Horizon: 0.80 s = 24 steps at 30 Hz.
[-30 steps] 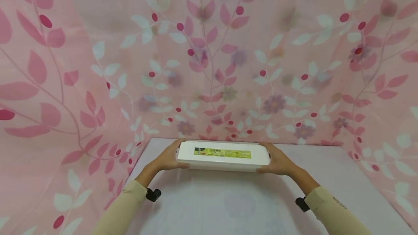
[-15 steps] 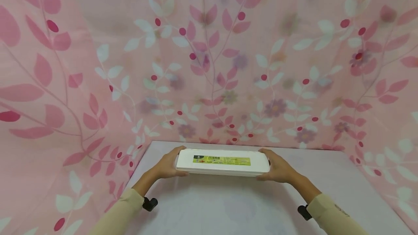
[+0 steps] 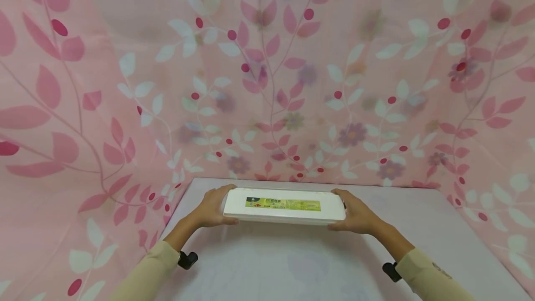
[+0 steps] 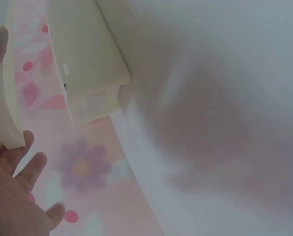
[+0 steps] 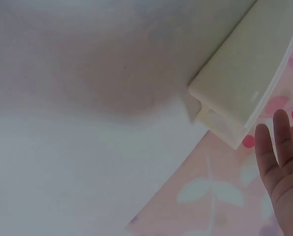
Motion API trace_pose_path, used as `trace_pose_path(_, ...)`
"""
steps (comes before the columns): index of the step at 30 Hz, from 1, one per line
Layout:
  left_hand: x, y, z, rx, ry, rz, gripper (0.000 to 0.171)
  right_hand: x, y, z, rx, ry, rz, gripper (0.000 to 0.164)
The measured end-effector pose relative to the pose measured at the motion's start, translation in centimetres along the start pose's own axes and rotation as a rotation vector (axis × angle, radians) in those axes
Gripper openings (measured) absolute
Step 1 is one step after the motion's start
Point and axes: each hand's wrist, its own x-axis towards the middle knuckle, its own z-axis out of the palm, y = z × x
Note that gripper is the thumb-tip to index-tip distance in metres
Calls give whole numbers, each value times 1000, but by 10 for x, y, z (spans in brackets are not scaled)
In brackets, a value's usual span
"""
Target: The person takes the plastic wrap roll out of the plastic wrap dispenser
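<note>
A long white lid [image 3: 238, 206] with a green-yellow label faces up in the head view; the label's characters look like those for cling film. My left hand [image 3: 212, 207] grips its left end, thumb at the near edge and fingers at the far edge. At the other end my right hand [image 3: 356, 212] holds it the same way. Both wrist views show the lid raised apart from a cream cling film box [image 4: 89, 49], which rests on the table. From the head view the lid mostly hides that box. The box's inside does not show.
The table [image 3: 288, 264] has a whitish cover and ends just behind the box. A pink curtain [image 3: 167, 106] with leaf and flower prints hangs behind it and at both sides. Black wrist mounts [image 3: 188, 260] sit at the cuffs.
The lid's top shows broader and its front side thinner than a second ago. Its left end has shifted slightly left along with my left hand. Both hands keep their hold.
</note>
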Motion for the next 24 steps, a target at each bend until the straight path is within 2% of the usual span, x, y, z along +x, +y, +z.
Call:
trace_pose_path(4,-3,-1,3,47,4,-4,93,-2,1,2,-8,-2,-1,103)
trace_pose_path(9,-6,-4,6,33,6,22,85,-4,2,7,-17,-4,1,102)
trace_pose_path(14,-14,-3,7,10,9,7,87,-8,2,12,-44,-3,17,102)
trace_pose_path(20,-25,11,4,5,7,-17,95,-17,4,15,-99,4,13,104)
trace_pose_path(24,-23,20,-2,45,3,4,95,-18,6,12,-153,18,-10,104)
